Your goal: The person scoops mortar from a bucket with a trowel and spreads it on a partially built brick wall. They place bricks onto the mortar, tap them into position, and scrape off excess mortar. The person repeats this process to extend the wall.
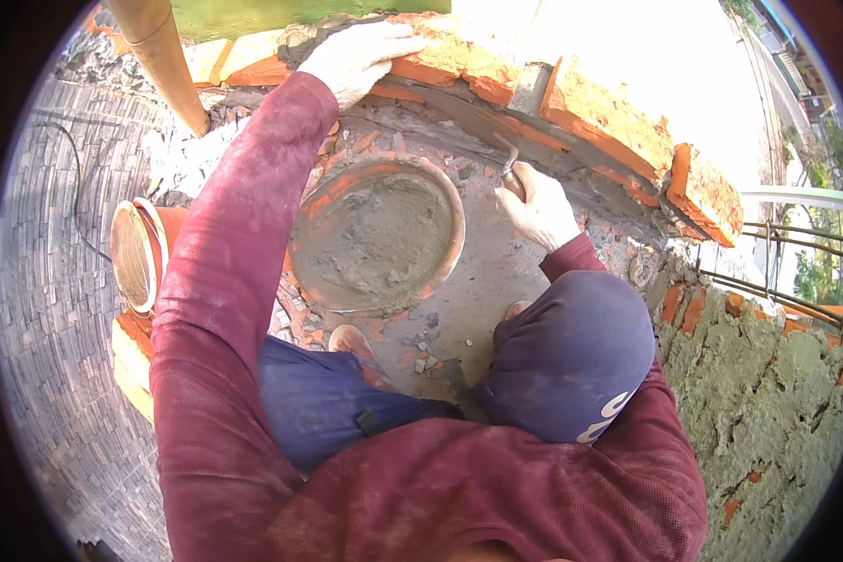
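Note:
My left hand (361,61), in a pale glove, is at the far side on the low brick wall. Its fingers lie over the left end of an orange brick (454,54), with the thumb at the near face. Farther right and closer to me, my gloved right hand (539,206) is closed round the handle of a trowel (510,159). The trowel's bent metal neck points at the wall's near face; its blade blends with the grey mortar (571,150). Between my arms stands a round basin (457,220) holding wet grey mortar (384,234).
More bricks (609,117) run along the wall to the right. A bamboo pole (164,61) leans at the far left, above an orange bucket (140,253). Steel bars (777,300) jut out at right beside a mortar-smeared wall (759,403). Rubble litters the floor round my feet.

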Demonstrator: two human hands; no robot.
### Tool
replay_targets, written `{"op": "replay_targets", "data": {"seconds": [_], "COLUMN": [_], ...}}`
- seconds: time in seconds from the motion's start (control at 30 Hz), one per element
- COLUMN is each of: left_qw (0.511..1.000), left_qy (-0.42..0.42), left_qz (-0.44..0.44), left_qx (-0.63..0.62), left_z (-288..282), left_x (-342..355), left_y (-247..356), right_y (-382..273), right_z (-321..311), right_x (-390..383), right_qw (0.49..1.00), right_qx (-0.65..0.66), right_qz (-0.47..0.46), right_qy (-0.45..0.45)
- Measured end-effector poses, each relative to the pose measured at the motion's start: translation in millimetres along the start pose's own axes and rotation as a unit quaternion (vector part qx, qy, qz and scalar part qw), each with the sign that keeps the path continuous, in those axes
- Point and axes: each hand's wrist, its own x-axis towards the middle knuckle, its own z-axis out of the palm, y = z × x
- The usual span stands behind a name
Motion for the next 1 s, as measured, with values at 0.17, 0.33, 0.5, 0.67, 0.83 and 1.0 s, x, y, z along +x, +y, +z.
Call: {"op": "replay_targets", "data": {"seconds": [0.17,0.33,0.5,0.67,0.83,1.0], "left_qw": [1.000,0.999,0.999,0.999,0.998,0.999], "left_qy": [0.001,0.026,-0.008,0.001,-0.010,0.003], "left_qz": [-0.021,-0.012,-0.039,-0.031,-0.048,-0.025], "left_qx": [-0.019,-0.015,-0.030,-0.028,-0.043,-0.036], "left_z": [-5.5,-0.8,-9.9,1.0,-4.0,3.2], "left_x": [-5.2,-7.2,-4.4,-0.1,-1.5,0.0], "left_y": [4.0,1.0,4.0,2.8,4.9,0.4], "right_y": [22.2,69.6,42.6,16.6,-6.0,-18.1], "right_z": [-39.6,-49.7,-5.2,10.3,-18.7,-51.6], "right_x": [-31.0,-88.2,-99.4,-33.7,-22.4,-27.7], "right_qw": [0.998,0.992,0.992,0.982,0.988,0.996], "right_qx": [-0.010,0.017,-0.084,-0.175,-0.135,-0.081], "right_qz": [0.069,0.081,0.037,-0.026,-0.018,0.024], "right_qy": [0.003,0.098,0.091,0.060,0.075,0.024]}}
